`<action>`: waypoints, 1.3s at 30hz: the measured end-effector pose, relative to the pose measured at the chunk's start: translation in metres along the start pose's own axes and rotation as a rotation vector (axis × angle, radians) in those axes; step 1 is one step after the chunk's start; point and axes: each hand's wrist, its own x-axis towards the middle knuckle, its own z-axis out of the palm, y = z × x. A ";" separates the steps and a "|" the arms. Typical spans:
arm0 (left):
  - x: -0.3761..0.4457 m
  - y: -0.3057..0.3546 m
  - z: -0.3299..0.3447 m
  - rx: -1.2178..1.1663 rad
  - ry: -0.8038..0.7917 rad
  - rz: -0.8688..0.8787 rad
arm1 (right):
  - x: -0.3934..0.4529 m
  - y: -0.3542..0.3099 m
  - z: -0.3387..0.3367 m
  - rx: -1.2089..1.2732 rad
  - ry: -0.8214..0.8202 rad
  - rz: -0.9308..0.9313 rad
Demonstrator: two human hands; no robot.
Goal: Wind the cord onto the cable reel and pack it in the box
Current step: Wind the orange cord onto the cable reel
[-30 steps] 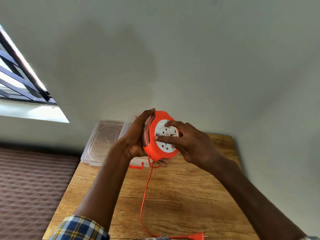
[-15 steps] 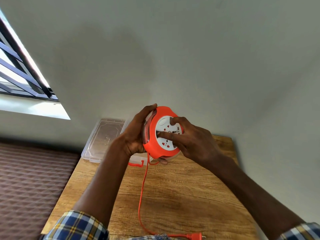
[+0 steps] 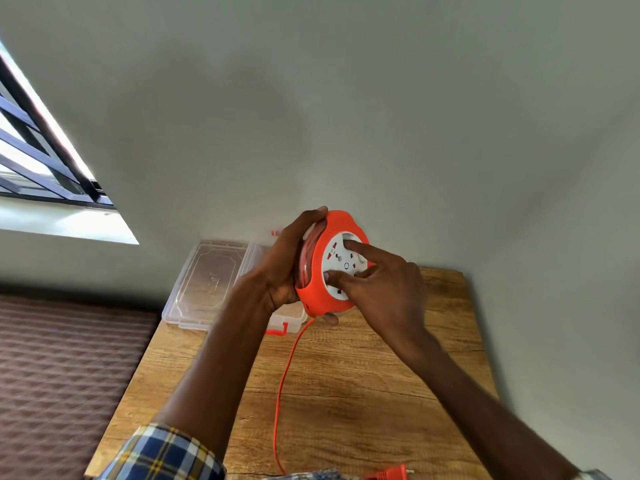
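Plain grey walls [image 3: 346, 98] close off the far side of a wood-grain table [image 3: 346, 393], with a barred window [image 3: 38, 147] at upper left and a brown quilted surface [image 3: 62, 375] beside the table's left edge.

My left hand [image 3: 282, 268] holds the round orange cable reel with a white socket face [image 3: 330, 271] up off the table; thumb over the top rim, fingers curled behind, one fingertip showing under the lower rim. Grip is closed on the reel. My right hand [image 3: 384, 289] is laid against the white face, index finger extended onto its upper part and another fingertip pressed on its lower left; the remaining fingers are folded. It presses rather than clasps.

Wound turns of thin orange cord [image 3: 282, 386] show between the reel's flanges. The loose length drops from the reel's underside, runs across the table toward me and ends in an orange plug [image 3: 389, 474] lying at the near edge.

Clear plastic box with orange latches [image 3: 287, 317] sits at the table's far left corner, directly behind my left hand and the reel, which hide most of it. Its transparent lid [image 3: 204, 282] lies just to the left of it. Checked shirt sleeve [image 3: 162, 455] covers my left forearm's near end.
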 end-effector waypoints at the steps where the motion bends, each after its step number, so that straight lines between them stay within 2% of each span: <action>1: 0.000 -0.002 0.000 0.009 0.011 -0.011 | -0.002 0.000 0.002 0.010 0.003 0.028; 3: -0.001 -0.007 0.001 0.017 0.025 -0.036 | -0.003 -0.001 0.005 0.101 0.018 0.135; 5: -0.001 -0.010 0.006 0.023 0.022 -0.054 | -0.003 -0.002 0.009 0.307 0.028 0.285; 7: -0.002 -0.010 0.010 0.050 0.018 -0.053 | -0.003 -0.002 0.010 0.363 0.024 0.305; 11: -0.003 -0.002 0.010 0.063 0.011 -0.066 | -0.007 0.000 -0.001 0.029 0.060 0.051; 13: -0.004 0.000 0.008 0.063 -0.002 -0.070 | -0.004 0.007 -0.009 -0.092 0.081 -0.170; 15: -0.005 0.001 0.005 0.037 -0.009 -0.074 | 0.004 0.019 -0.017 -0.140 -0.047 -0.407; 16: -0.005 0.000 0.003 0.017 -0.016 -0.079 | 0.009 0.022 -0.021 -0.157 -0.150 -0.462; 18: -0.005 -0.002 0.000 -0.016 -0.033 -0.090 | 0.016 0.024 -0.029 -0.241 -0.283 -0.490; 21: -0.005 -0.004 -0.004 -0.048 -0.039 -0.078 | 0.018 0.018 -0.031 -0.415 -0.237 -0.517; 26: -0.008 -0.003 -0.005 -0.049 -0.059 -0.045 | 0.014 0.017 -0.025 -0.396 -0.181 -0.562; 28: -0.007 -0.005 -0.005 -0.037 -0.038 -0.014 | 0.012 0.013 -0.023 -0.327 -0.110 -0.504; 33: -0.006 -0.004 -0.006 -0.021 -0.029 0.017 | 0.002 0.012 -0.010 -0.200 -0.065 -0.324; 36: -0.005 -0.009 0.003 -0.049 -0.041 0.003 | -0.001 0.005 0.009 0.067 0.095 -0.020; 38: -0.003 -0.011 0.008 -0.067 -0.009 -0.007 | -0.001 -0.005 0.018 0.218 0.122 0.178; 39: -0.003 -0.011 0.008 -0.071 0.006 -0.013 | 0.001 -0.008 0.020 0.242 0.115 0.219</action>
